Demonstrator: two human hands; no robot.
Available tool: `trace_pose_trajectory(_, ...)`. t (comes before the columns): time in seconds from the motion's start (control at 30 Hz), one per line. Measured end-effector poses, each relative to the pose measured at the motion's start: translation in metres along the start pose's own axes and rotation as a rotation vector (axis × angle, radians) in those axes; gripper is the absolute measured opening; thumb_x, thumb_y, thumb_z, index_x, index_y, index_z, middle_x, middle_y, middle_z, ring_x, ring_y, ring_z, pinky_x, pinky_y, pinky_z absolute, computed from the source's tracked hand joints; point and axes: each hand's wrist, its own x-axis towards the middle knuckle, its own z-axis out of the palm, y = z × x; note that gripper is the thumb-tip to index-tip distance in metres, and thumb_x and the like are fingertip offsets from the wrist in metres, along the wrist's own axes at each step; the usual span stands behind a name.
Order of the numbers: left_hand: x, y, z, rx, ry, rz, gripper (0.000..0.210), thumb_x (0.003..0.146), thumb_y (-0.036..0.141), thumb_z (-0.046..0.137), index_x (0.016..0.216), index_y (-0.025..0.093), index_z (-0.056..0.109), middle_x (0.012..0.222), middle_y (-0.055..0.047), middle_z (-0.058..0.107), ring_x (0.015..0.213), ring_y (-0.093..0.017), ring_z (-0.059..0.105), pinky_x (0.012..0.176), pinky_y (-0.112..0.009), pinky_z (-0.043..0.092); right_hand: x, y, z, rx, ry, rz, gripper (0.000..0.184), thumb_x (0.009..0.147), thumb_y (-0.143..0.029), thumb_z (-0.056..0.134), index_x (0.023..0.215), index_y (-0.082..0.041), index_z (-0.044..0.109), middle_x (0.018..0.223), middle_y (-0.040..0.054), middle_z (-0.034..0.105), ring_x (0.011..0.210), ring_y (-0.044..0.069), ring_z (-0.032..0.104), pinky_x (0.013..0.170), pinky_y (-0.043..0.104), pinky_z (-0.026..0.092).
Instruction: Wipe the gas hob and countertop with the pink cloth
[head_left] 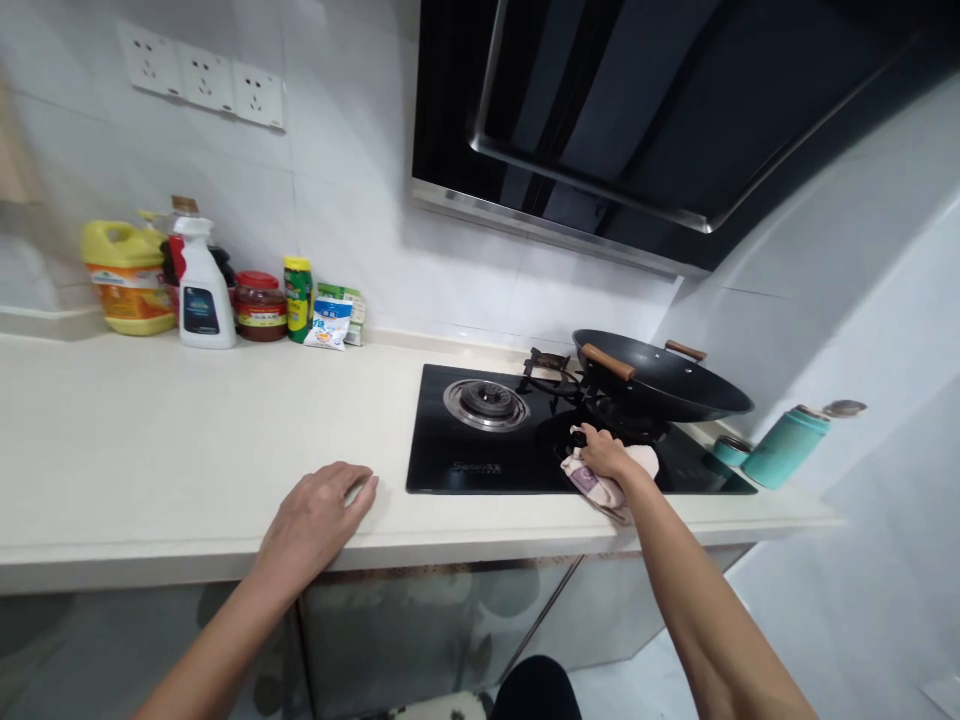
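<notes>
My right hand (pixel 602 452) presses a light cloth (pixel 596 487) with a purplish patch onto the front of the black glass gas stove (pixel 480 470), near the control knobs. One end of the cloth hangs over the stove's front edge onto the counter. My left hand (pixel 322 510) rests on the pale countertop (pixel 187 430) left of the stove, fingers loosely curved and thumb apart, with nothing in it. The left burner (pixel 487 402) is bare of its pan support. A black wok (pixel 667 380) with wooden handles sits over the right burner.
A black pan support (pixel 550 368) stands at the stove's back. Right of the stove are a turquoise container (pixel 787 448) and a small turquoise-sided lid or cup (pixel 731 450). Bottles (pixel 206 300), a jar (pixel 260 306) and packets (pixel 330 322) line the left wall. A range hood (pixel 600 120) hangs above.
</notes>
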Motion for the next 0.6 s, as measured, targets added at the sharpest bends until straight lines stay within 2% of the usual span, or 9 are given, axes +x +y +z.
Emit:
trace_pose_trajectory(0.07,0.000,0.000,0.000,-0.008,0.002,-0.004,0.036,0.095,0.041,0.040,0.097,0.020,0.070,0.101,-0.007,0.074,0.095,-0.024,0.068,0.084,-0.034,0.048,0.000,0.003,0.003,0.013,0.017,-0.020,0.061,0.090,-0.022,0.045,0.150,-0.013,0.037,0.133,0.0190,0.057,0.122,0.029,0.054,0.100,0.037,0.036)
trace_pose_trajectory(0.17,0.000,-0.001,0.001,-0.019,0.013,-0.005,0.036,0.095,0.042,0.041,0.096,0.021,0.071,0.100,-0.006,0.075,0.093,-0.024,0.068,0.083,-0.033,0.048,-0.017,0.012,0.011,0.026,0.051,-0.054,0.061,0.092,-0.023,0.043,0.151,-0.009,0.035,0.137,0.0196,0.055,0.124,0.028,0.052,0.100,0.036,0.037)
trace_pose_trajectory(0.27,0.000,-0.001,0.001,-0.028,0.016,-0.010,0.037,0.095,0.042,0.041,0.096,0.020,0.071,0.101,-0.007,0.075,0.093,-0.024,0.068,0.084,-0.034,0.048,-0.044,0.029,0.022,0.065,0.140,-0.146,0.056,0.093,-0.025,0.042,0.147,-0.011,0.041,0.139,0.0176,0.056,0.123,0.027,0.053,0.102,0.037,0.038)
trace_pose_trajectory(0.37,-0.001,-0.001,0.000,-0.028,0.011,-0.006,0.037,0.095,0.042,0.040,0.098,0.020,0.070,0.104,-0.008,0.074,0.096,-0.025,0.067,0.086,-0.035,0.048,-0.065,0.054,0.027,0.130,0.210,-0.230,0.050,0.093,-0.028,0.042,0.141,-0.018,0.050,0.138,0.0110,0.059,0.120,0.026,0.055,0.101,0.037,0.039)
trace_pose_trajectory(0.47,0.000,-0.002,0.001,-0.025,0.000,-0.001,0.036,0.095,0.043,0.041,0.097,0.020,0.070,0.105,-0.008,0.074,0.097,-0.026,0.066,0.086,-0.036,0.048,-0.070,0.082,0.024,0.134,0.202,-0.163,0.047,0.093,-0.029,0.043,0.138,-0.023,0.053,0.131,0.0082,0.063,0.113,0.025,0.059,0.095,0.034,0.042)
trace_pose_trajectory(0.6,0.001,-0.002,0.002,-0.015,-0.006,0.013,0.036,0.094,0.042,0.041,0.096,0.020,0.069,0.103,-0.008,0.073,0.095,-0.026,0.067,0.086,-0.037,0.048,-0.051,0.110,0.020,0.069,0.228,0.011,0.045,0.093,-0.026,0.043,0.136,-0.021,0.055,0.119,0.0105,0.069,0.104,0.026,0.063,0.087,0.034,0.043)
